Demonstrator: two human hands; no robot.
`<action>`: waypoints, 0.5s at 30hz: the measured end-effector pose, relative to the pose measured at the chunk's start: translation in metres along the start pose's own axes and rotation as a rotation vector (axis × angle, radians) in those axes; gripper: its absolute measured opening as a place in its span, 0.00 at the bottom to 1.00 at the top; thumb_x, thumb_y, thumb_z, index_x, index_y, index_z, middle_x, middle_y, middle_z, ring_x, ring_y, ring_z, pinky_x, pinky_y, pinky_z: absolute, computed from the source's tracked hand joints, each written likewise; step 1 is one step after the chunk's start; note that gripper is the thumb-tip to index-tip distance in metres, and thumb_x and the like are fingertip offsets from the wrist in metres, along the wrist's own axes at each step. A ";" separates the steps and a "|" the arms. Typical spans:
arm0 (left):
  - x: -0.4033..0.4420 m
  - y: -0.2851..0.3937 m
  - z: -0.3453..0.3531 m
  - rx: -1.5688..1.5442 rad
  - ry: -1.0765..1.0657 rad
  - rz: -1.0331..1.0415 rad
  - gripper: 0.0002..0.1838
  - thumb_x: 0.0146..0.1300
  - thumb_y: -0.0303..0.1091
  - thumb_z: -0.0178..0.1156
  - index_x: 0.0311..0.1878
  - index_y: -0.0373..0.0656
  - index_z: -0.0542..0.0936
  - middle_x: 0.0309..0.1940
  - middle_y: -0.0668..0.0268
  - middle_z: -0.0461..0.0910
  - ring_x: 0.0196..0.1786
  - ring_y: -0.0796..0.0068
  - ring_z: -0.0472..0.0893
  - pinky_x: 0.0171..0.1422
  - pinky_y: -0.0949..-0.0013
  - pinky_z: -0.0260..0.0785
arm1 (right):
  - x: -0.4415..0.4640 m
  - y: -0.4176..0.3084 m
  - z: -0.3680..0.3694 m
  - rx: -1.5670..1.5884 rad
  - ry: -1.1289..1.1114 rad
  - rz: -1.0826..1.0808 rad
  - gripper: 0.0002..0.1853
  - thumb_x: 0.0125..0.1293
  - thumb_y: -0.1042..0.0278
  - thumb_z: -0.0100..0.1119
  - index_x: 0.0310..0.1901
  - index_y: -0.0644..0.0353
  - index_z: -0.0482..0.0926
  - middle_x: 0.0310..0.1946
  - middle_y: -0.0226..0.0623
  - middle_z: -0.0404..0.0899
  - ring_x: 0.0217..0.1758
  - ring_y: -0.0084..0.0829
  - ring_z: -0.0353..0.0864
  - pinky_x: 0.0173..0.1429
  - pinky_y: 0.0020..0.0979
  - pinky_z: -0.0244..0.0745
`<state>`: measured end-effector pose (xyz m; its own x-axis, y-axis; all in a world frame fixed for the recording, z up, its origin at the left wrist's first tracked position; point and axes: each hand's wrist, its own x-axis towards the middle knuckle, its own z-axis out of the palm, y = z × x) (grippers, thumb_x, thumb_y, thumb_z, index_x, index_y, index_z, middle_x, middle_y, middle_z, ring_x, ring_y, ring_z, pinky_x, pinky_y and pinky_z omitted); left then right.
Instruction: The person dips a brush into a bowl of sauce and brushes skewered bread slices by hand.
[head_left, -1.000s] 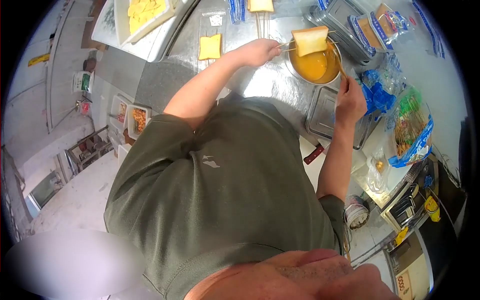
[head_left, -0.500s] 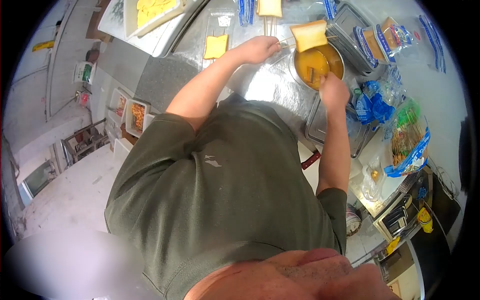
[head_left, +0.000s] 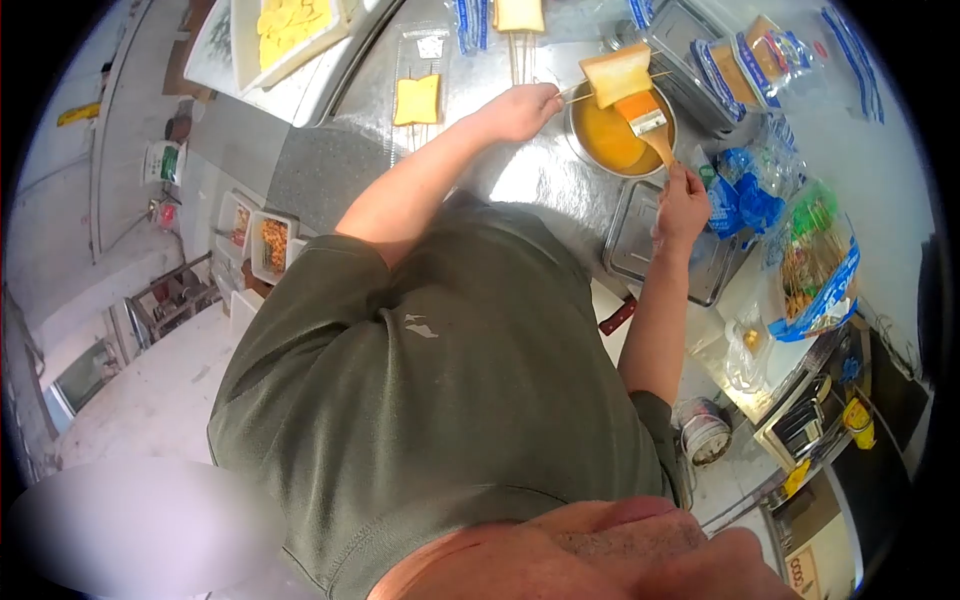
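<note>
Over the round metal pot [head_left: 622, 174] of yellow liquid [head_left: 607, 137], a thick bread slice [head_left: 616, 76] hangs on thin skewers [head_left: 577, 98] pinched in the left hand [head_left: 527, 110], presumably so drips fall back inside. The right hand [head_left: 683, 207] grasps a flat brush [head_left: 650, 124] by its wooden handle, likely for clean fingers; its bristles meet or nearly meet the slice's lower edge.

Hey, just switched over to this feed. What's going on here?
A person's left hand holds skewers carrying a slice of white bread above a pot of yellow-orange liquid. The right hand grips a flat brush by its handle, the bristles seemingly against the slice's lower edge. Another skewered slice, yellow-topped, lies off to the left.
</note>
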<state>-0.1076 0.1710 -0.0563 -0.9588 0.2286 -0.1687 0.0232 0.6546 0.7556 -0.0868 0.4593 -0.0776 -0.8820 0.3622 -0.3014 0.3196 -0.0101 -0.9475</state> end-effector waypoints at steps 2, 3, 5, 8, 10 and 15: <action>0.003 0.006 0.006 0.014 -0.016 0.011 0.17 0.72 0.43 0.48 0.43 0.36 0.74 0.33 0.47 0.78 0.41 0.47 0.78 0.48 0.55 0.70 | -0.018 -0.016 0.014 0.162 -0.023 0.051 0.16 0.63 0.63 0.63 0.41 0.72 0.80 0.24 0.29 0.77 0.23 0.17 0.69 0.28 0.21 0.62; 0.002 0.009 0.008 0.020 -0.025 0.014 0.17 0.72 0.43 0.48 0.43 0.36 0.74 0.33 0.47 0.78 0.41 0.47 0.78 0.48 0.55 0.70 | -0.026 -0.023 0.019 0.242 -0.035 0.078 0.16 0.63 0.63 0.63 0.41 0.73 0.80 0.23 0.27 0.75 0.21 0.15 0.66 0.25 0.21 0.59; 0.003 0.016 0.011 0.043 -0.054 -0.012 0.17 0.72 0.43 0.48 0.44 0.37 0.74 0.34 0.47 0.78 0.41 0.47 0.78 0.48 0.55 0.70 | -0.030 -0.027 0.029 0.287 -0.011 0.097 0.15 0.63 0.64 0.63 0.40 0.72 0.80 0.21 0.26 0.73 0.19 0.15 0.63 0.23 0.21 0.56; 0.004 0.017 0.015 0.075 -0.055 0.001 0.16 0.72 0.43 0.48 0.45 0.37 0.74 0.34 0.47 0.79 0.41 0.47 0.79 0.48 0.55 0.70 | -0.032 -0.022 0.039 0.323 0.012 0.124 0.14 0.63 0.64 0.63 0.39 0.71 0.79 0.20 0.25 0.71 0.17 0.15 0.62 0.22 0.22 0.54; 0.005 0.018 0.015 0.084 -0.049 0.013 0.16 0.72 0.43 0.47 0.45 0.37 0.74 0.34 0.47 0.79 0.41 0.46 0.79 0.48 0.54 0.70 | -0.034 -0.016 0.038 0.290 0.024 0.133 0.14 0.63 0.64 0.63 0.38 0.70 0.79 0.20 0.25 0.71 0.17 0.15 0.62 0.21 0.22 0.54; 0.002 0.017 0.008 0.078 -0.047 -0.001 0.16 0.72 0.43 0.47 0.45 0.37 0.74 0.35 0.47 0.79 0.42 0.46 0.79 0.48 0.54 0.70 | -0.039 -0.017 0.021 0.235 0.079 0.179 0.12 0.64 0.63 0.62 0.34 0.67 0.79 0.19 0.23 0.69 0.17 0.15 0.61 0.21 0.23 0.53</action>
<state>-0.1071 0.1888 -0.0492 -0.9446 0.2600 -0.2003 0.0456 0.7083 0.7044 -0.0652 0.4254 -0.0516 -0.7865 0.4067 -0.4649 0.3700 -0.2924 -0.8818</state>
